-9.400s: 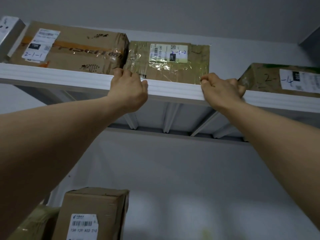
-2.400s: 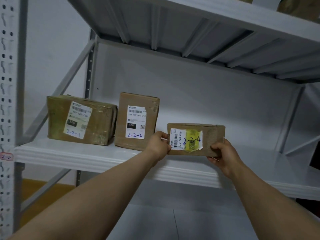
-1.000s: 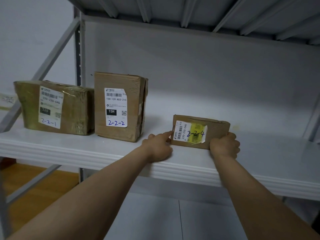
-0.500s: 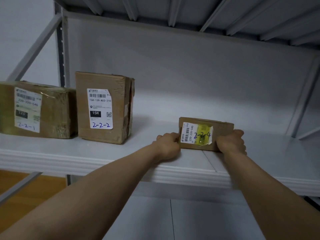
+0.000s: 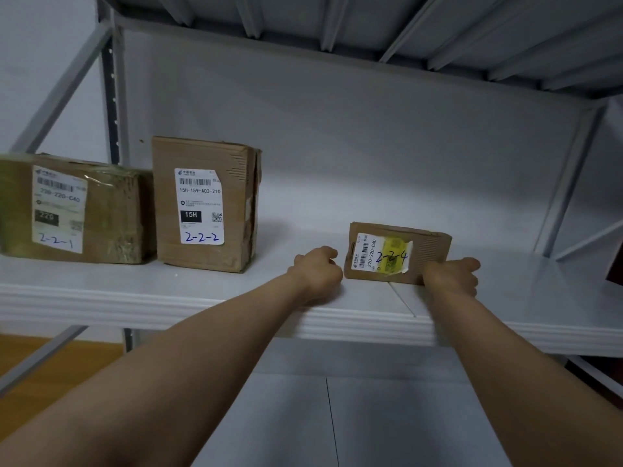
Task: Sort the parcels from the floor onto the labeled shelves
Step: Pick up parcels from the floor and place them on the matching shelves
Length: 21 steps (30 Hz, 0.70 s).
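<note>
A small flat brown parcel (image 5: 397,252) marked 2-2-4 stands on its long edge on the white shelf (image 5: 202,298), right of the middle. My left hand (image 5: 317,271) is curled into a loose fist beside the parcel's left edge, at most brushing its lower left corner. My right hand (image 5: 451,274) covers the parcel's lower right corner with curled fingers and holds it there. Both forearms reach up from below the shelf edge.
Left on the same shelf stand a taller box marked 2-2-2 (image 5: 205,203) and a taped box marked 2-2-1 (image 5: 67,210). The upper shelf's ribbed underside (image 5: 337,21) hangs overhead. A grey upright post (image 5: 111,96) and diagonal braces frame the sides. Bare shelf lies right of the small parcel.
The small parcel was set down on the shelf and pushed back. My left hand has come off its left edge; my right hand stays at the right corner.
</note>
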### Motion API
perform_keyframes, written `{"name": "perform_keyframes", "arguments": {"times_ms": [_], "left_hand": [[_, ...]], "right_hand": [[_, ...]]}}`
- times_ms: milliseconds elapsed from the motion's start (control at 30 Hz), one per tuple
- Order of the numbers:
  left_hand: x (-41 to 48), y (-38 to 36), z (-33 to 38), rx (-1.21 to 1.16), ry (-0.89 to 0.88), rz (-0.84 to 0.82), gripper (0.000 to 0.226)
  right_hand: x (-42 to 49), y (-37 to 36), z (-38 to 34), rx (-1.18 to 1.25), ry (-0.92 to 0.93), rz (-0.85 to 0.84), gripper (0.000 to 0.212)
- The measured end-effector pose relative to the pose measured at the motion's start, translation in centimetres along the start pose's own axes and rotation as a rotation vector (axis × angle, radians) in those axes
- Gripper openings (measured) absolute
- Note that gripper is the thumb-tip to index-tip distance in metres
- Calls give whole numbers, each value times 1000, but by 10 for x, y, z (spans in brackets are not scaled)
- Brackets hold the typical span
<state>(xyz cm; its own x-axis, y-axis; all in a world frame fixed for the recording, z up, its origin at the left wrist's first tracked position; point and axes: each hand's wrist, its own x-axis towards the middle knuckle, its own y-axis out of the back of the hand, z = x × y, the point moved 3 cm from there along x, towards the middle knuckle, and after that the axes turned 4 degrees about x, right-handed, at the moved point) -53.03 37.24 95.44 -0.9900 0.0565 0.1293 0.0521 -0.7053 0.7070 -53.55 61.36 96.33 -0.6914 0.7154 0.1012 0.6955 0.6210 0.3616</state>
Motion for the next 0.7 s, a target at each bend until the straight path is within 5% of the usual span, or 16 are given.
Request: {"name": "perform_keyframes", "arguments": {"times_ms": [433,700], "left_hand": [[-98,71,-48,-159,-184,71,28],[-204,138,-157,-192,-75,94,11]], "right_hand": [[-164,-38,-27,-3,233,-167,41],[-339,-81,-25,14,386,-297,31]]}}
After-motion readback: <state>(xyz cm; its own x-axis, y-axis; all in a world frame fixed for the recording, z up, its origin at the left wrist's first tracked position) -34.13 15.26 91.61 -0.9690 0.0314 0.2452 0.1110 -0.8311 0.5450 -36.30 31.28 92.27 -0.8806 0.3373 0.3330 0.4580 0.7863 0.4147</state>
